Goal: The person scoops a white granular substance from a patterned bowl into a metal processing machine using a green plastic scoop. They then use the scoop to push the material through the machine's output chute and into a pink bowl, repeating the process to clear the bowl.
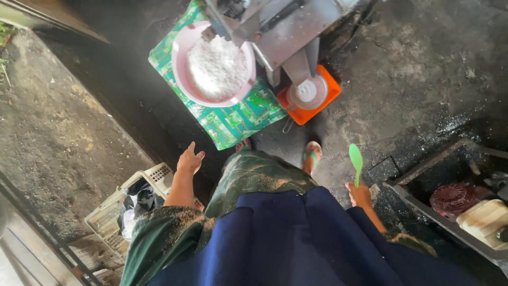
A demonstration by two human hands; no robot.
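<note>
I look straight down at myself standing on a dark concrete floor. My left hand (189,159) hangs free at my side, fingers loosely spread, holding nothing. My right hand (359,194) grips the handle of a light green plastic spoon (355,160), its bowl pointing up and away from me. Ahead of my feet, a pink basin (182,74) filled with white shredded flakes sits on a green patterned mat (233,124). A grey metal machine (283,32) overhangs the basin's right rim.
An orange tray (328,98) holds a small white round part under the machine. A white plastic basket (119,204) with dark bags stands at my left. At right a metal frame (423,204) holds a red engine (452,197) and a cream canister (484,220).
</note>
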